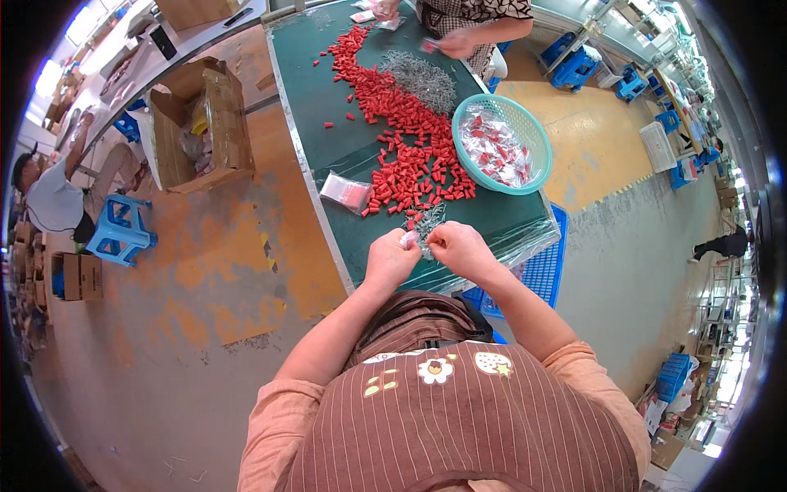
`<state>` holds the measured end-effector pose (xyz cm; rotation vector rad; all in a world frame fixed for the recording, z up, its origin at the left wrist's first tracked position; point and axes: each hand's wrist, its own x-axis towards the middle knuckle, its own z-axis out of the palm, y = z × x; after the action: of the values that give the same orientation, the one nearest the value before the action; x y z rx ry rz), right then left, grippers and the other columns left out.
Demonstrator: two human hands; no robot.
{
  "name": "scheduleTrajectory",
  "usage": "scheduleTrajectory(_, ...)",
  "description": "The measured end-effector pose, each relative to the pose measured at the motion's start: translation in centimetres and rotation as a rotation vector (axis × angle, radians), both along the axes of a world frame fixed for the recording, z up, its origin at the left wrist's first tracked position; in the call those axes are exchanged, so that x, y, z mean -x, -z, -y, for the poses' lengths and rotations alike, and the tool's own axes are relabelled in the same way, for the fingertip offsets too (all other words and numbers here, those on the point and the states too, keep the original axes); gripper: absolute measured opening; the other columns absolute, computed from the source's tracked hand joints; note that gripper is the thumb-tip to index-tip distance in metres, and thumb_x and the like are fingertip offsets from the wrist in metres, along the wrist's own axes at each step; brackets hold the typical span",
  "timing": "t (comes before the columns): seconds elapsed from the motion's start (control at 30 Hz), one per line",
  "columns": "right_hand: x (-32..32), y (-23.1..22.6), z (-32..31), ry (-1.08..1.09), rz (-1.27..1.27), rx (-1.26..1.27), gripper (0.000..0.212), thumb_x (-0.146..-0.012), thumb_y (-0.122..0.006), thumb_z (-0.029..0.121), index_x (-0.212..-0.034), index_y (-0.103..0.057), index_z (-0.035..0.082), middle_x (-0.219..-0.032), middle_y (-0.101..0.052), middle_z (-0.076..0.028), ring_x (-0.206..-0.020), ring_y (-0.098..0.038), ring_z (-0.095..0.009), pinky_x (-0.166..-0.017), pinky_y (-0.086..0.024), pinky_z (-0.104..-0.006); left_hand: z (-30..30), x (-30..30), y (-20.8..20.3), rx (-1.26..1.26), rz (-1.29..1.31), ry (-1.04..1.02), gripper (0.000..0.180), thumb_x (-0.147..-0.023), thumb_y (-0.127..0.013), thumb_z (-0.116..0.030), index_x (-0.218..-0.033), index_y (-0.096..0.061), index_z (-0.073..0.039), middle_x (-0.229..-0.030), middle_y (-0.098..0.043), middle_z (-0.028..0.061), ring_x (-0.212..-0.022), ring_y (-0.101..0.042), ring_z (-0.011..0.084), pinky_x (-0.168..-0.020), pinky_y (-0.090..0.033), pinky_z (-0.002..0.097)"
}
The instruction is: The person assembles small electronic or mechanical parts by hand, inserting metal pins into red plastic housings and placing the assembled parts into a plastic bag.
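Observation:
At the near end of the green table (318,98), my left hand (392,261) is closed on a small clear plastic bag (408,239). My right hand (464,250) is just beside it, fingers pinched together; what is between them is too small to make out. Right beyond my hands lies a little heap of thin silvery metal pieces (428,218). Past that spreads a big pile of short red plastic caps (414,168). A stack of flat clear bags (346,192) sits left of the red pile. On the right a mint-green basket (545,156) holds many filled bags with red bits inside.
Across the table a co-worker's hand (457,43) holds a small bag near a larger grey metal heap (418,78). A blue crate (545,266) stands below the table's right edge. To the left are an open cardboard box (229,123) and a blue stool (123,230).

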<state>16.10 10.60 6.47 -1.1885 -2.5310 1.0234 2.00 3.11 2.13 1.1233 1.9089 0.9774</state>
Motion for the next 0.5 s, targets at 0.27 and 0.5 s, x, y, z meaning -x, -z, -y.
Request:
scheduleTrajectory(0.27, 0.5, -0.2, 0.9, -0.169, 0.237, -0.21, 0.011, -0.077, -0.054, 0.01, -0.077, -0.062, 0.002, -0.084, -0.06, -0.02, -0.082, -0.06, -0.039, -0.072, -0.05, -0.0455, -0.2, -0.4, 0.0, 0.034, -0.033, 0.045, 0.031, -0.084, -0.056, -0.029, -0.074, -0.057, 0.0, -0.069, -0.058, 0.0202, -0.063, -0.055, 0.0341, -0.061, -0.045, 0.0385)
scheduleTrajectory(0.5, 0.1, -0.8, -0.4, -0.13, 0.063, -0.146, 0.014, -0.076, -0.054, 0.009, -0.084, -0.063, 0.002, -0.085, -0.061, -0.019, -0.083, -0.06, -0.036, -0.074, -0.048, -0.0454, -0.2, 0.3, 0.7, 0.06, -0.019, 0.038, 0.03, -0.083, -0.056, -0.029, -0.075, -0.058, 0.0, -0.067, -0.058, 0.017, -0.061, -0.056, 0.0278, -0.061, -0.045, 0.0372)
